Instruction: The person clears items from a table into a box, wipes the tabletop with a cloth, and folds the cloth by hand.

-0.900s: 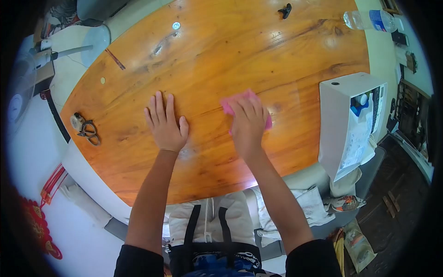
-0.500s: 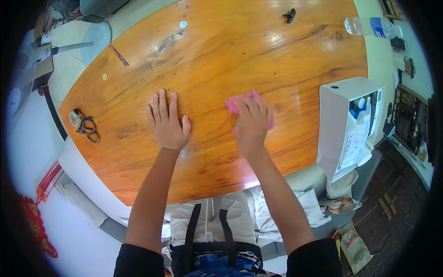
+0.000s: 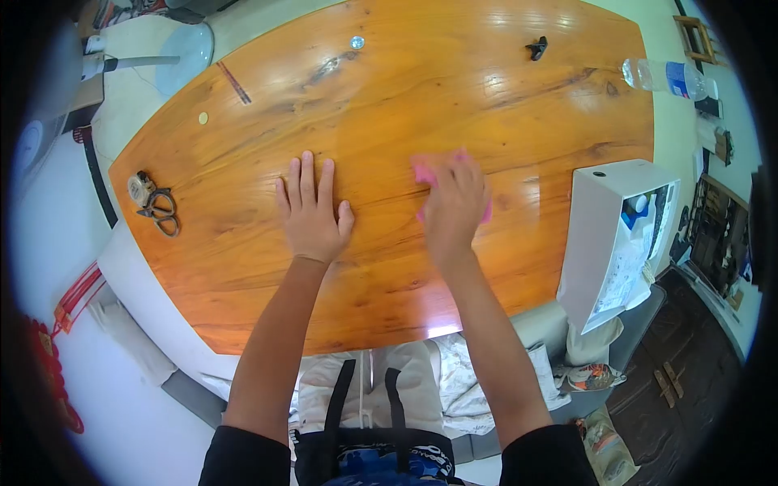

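My left hand (image 3: 316, 219) lies flat on the glossy wooden table (image 3: 389, 283), fingers spread, with nothing in it. To its right, my right hand (image 3: 455, 206) presses a pink cloth (image 3: 423, 172) against the tabletop. The cloth is bunched under my palm and pokes out past the fingers; much of it is hidden and slightly blurred. Between the two hands lies a stretch of wood grain.
Scissors (image 3: 164, 212) and a tape roll (image 3: 140, 189) lie at the left edge. A white box (image 3: 596, 235) with items inside stands at right. Farther back are a yellow disc (image 3: 203, 118), a shiny round piece (image 3: 357, 42), a black clip (image 3: 536, 49) and a plastic bottle (image 3: 668, 78).
The camera view has turned slightly, shifting the table and its objects in the frame. My right hand stays on the pink cloth, blurred by motion; my left hand remains flat.
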A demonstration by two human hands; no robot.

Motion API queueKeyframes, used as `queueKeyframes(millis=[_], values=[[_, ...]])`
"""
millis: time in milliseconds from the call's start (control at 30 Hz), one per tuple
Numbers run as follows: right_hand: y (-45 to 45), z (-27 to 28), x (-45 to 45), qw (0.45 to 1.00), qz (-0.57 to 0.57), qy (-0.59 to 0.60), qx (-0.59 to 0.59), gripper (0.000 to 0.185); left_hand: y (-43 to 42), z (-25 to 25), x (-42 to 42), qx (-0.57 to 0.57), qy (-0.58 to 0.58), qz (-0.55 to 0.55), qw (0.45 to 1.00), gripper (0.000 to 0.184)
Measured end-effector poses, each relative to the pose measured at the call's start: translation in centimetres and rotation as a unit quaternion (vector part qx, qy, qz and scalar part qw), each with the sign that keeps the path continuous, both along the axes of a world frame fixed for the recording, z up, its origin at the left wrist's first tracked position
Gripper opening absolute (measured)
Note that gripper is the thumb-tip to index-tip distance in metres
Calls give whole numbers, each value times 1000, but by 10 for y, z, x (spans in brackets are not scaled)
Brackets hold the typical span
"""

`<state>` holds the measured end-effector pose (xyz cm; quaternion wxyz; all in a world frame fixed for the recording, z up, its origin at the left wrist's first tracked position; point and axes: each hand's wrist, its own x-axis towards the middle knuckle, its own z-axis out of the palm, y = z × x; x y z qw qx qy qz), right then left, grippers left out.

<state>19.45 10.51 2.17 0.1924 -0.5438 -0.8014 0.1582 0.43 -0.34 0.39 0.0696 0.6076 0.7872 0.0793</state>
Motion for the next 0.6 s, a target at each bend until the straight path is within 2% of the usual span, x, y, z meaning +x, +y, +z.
queueKeyframes(millis=[167, 367, 467, 567, 600], values=[[32, -4, -43, 997, -61, 33, 27, 29, 3, 1, 1, 11, -3, 3, 1000, 62], [-69, 1, -14, 994, 97, -33, -47, 54, 4, 5, 0, -3, -21, 10, 1000, 66], [-64, 9, 0, 983, 143, -80, -80, 62, 3, 2, 1, 8, -35, 11, 999, 67], [-26, 4, -23, 987, 92, -126, -41, 66, 3, 4, 0, 10, -56, 16, 998, 67], [-23, 0, -34, 992, 60, -108, -27, 65, 3, 4, -1, 9, -71, 15, 997, 67]])
